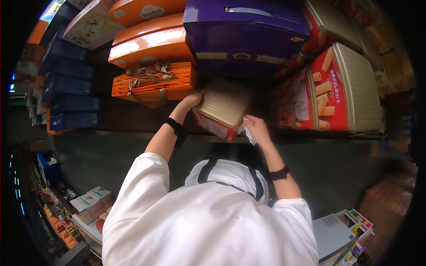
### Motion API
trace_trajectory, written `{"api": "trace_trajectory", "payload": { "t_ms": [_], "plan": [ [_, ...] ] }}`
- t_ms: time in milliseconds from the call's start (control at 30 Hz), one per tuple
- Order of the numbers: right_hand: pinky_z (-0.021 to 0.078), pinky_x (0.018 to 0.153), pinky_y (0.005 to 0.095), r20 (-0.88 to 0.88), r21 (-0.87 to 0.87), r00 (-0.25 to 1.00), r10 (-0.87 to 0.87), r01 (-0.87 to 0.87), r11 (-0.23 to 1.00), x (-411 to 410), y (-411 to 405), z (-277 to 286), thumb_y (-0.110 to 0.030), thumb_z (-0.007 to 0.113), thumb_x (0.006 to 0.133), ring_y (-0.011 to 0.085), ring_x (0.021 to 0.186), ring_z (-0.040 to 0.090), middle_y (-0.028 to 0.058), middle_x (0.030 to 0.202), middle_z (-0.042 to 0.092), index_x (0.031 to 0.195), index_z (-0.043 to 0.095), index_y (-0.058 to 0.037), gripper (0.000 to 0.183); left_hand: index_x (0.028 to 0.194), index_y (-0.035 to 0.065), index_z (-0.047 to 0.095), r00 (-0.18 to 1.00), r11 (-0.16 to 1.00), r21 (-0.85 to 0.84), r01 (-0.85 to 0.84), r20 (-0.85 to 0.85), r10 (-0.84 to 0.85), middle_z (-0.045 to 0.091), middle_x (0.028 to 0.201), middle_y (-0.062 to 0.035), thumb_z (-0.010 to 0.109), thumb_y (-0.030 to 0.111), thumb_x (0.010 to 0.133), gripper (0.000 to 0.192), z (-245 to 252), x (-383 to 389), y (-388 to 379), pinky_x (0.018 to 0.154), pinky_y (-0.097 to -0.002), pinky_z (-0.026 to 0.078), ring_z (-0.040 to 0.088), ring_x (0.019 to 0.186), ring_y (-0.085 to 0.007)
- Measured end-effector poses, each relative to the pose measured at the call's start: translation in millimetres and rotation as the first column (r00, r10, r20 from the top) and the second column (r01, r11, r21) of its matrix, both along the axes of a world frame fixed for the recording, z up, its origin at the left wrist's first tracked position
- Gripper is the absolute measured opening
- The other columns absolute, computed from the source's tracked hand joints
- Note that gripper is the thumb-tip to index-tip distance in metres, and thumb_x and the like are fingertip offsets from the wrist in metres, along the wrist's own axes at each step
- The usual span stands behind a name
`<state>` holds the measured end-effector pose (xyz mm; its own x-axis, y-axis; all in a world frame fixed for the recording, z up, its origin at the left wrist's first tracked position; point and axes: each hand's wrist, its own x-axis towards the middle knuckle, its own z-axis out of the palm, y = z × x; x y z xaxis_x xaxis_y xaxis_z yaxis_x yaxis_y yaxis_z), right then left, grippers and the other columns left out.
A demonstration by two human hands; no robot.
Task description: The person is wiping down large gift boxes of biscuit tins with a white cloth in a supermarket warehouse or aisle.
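A red biscuit tin with a ribbed gold lid point(226, 101) stands turned at an angle near the front edge of a dark shelf. My left hand point(194, 99) is at the tin's left side, gripping its edge, with the fingertips partly hidden. On the right, my right hand point(258, 128) pinches a crumpled white tissue or cloth point(248, 134) against the tin's near right corner. Black bands circle both wrists. The tin's far end lies in shadow.
Orange gift bags point(159, 83) and orange boxes point(149, 46) are left of the tin. Behind stands a large purple box point(246, 36). More red biscuit tins point(332, 89) stand to the right, dark blue boxes point(75, 119) far left. The shelf's front edge point(299, 135) runs before me.
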<state>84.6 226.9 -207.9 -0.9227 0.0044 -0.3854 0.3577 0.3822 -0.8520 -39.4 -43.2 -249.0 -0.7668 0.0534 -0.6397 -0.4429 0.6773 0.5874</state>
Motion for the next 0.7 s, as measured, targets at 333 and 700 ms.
{"api": "trace_trajectory", "payload": {
  "t_ms": [333, 700],
  "plan": [
    [0.0514, 0.072, 0.0344, 0.08, -0.199, 0.946, 0.314, -0.293, 0.935, 59.2, -16.7, -14.9, -0.018, 0.055, 0.083, 0.0278, 0.081, 0.068, 0.0179, 0.093, 0.068, 0.106, 0.064, -0.0007, 0.03, 0.112, 0.0004, 0.056, 0.908, 0.96, -0.054, 0.276, -0.314, -0.279, 0.059, 0.109, -0.0242, 0.035, 0.03, 0.098, 0.039, -17.8, 35.6, -14.5, 0.09, -0.0375, 0.041, 0.056, 0.102, -0.0361],
    [0.0472, 0.081, 0.0309, -0.078, -0.14, 0.992, -0.099, 0.088, 0.986, -24.7, 33.5, -74.5, -0.035, 0.058, 0.088, 0.0229, 0.096, 0.064, 0.0115, 0.099, 0.068, 0.112, 0.058, -0.002, 0.041, 0.137, -0.0048, 0.028, 0.827, 0.982, -0.008, -0.191, -0.54, 0.156, 0.037, 0.137, -0.0242, 0.06, 0.033, 0.086, 0.071, -10.4, 128.1, -8.1, 0.103, -0.039, 0.034, 0.036, 0.128, -0.0367]
  ]
}}
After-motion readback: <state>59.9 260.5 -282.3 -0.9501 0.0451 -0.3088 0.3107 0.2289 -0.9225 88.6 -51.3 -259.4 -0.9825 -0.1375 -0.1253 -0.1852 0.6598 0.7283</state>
